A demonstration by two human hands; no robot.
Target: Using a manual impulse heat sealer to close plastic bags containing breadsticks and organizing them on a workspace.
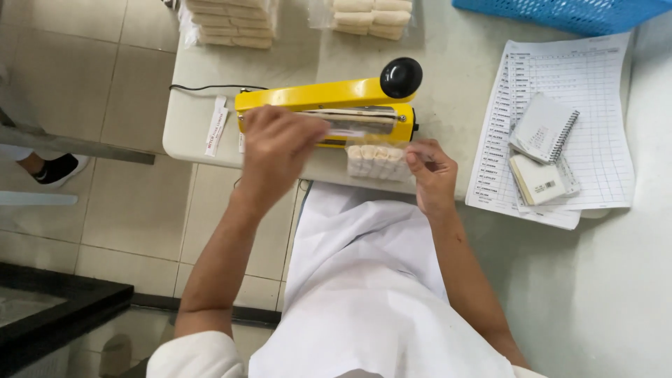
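L hand (pixel 276 143) is curled over the left end of a clear bag of pale biscuits (pixel 376 162), pinching the bag top where it goes into the yellow heat sealer (pixel 329 105). R hand (pixel 432 171) pinches the bag's right corner w/ thumb & fingertips. So the bag sits between both hands, its open edge under the sealer arm, biscuits hanging toward the person at the table edge (pixel 196 150). To do this well, I think: pull the top flat & tight, no folds, keep it straight on the bar, keep biscuits clear of it, fingers too. The black knob (pixel 401 77) is just past the R hand, up & away. Paper sheets (pixel 567 91) & small notebooks (pixel 542 128) lie right of the R hand. More packs (pixel 231 24) lie far past the L hand.
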